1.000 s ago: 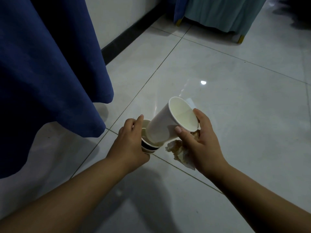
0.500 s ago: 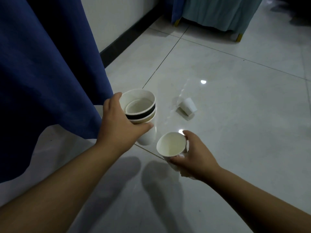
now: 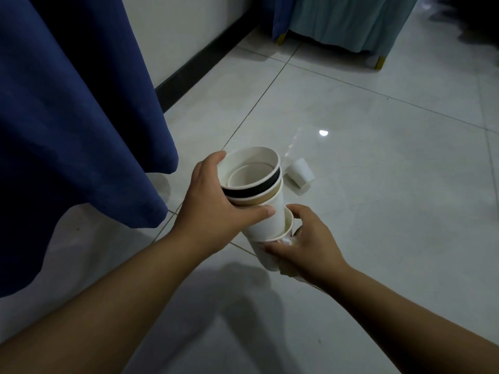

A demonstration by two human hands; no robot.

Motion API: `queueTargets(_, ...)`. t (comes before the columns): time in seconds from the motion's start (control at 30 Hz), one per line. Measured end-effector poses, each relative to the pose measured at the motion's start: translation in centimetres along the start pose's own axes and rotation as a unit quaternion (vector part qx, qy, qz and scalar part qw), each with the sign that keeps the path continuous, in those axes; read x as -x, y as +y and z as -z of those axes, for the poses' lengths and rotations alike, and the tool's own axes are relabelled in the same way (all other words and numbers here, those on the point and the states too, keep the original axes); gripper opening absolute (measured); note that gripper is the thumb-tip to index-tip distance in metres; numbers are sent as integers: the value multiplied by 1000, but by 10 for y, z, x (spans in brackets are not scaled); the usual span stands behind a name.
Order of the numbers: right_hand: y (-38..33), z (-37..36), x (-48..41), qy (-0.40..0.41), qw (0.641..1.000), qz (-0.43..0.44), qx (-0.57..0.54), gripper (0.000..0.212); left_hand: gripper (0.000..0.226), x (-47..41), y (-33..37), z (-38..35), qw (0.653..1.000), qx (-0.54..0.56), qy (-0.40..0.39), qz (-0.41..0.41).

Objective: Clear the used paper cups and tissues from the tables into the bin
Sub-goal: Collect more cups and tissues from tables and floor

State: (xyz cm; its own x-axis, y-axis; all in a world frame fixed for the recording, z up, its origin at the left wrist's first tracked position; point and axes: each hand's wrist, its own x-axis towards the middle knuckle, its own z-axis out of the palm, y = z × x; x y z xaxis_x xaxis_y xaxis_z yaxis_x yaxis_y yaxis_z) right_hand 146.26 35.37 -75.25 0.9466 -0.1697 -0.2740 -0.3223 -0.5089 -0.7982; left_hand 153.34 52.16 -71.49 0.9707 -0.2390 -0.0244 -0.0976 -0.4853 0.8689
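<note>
A stack of cups (image 3: pixel 256 182) is gripped by the left hand's (image 3: pixel 213 209) curled fingers. Its base is set in a white cup (image 3: pixel 266 256) clasped by the right hand (image 3: pixel 307 244).

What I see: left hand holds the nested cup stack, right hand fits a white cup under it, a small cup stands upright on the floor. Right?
No: the head view shows the small cup lying on its side on the floor. The left hand does hold the nested cup stack, the right hand a white cup under it.
</note>
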Motion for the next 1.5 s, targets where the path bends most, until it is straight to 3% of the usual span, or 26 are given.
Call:
queueTargets(0.17,-13,3,0,37,997,68,-12,69,109,-1,-8,-7,999,1,-53,-1)
queueTargets(0.4,-16,7,-2,63,995,71,-41,64,105,3,-11,-12,992,89,-90,10)
queueTargets(0.7,11,12,-19,-47,998,37,-35,69,102,-5,-29,-10,989,120,-78,22)
queueTargets(0.83,41,11,-41,-11,999,-33,37,68,111,-10,-45,-10,992,108,-58,31)
queueTargets(1.13,75,21,-122,49,980,-26,189,64,103,-27,-63,-16,997,58,-11,48)
queueTargets(1.33,74,28,-181,41,931,-20,362,73,95,-36,-69,-18,998,11,0,57)
queueTargets(1.5,78,21,-209,3,911,-65,406,80,101,-34,-79,-18,997,9,-18,79)
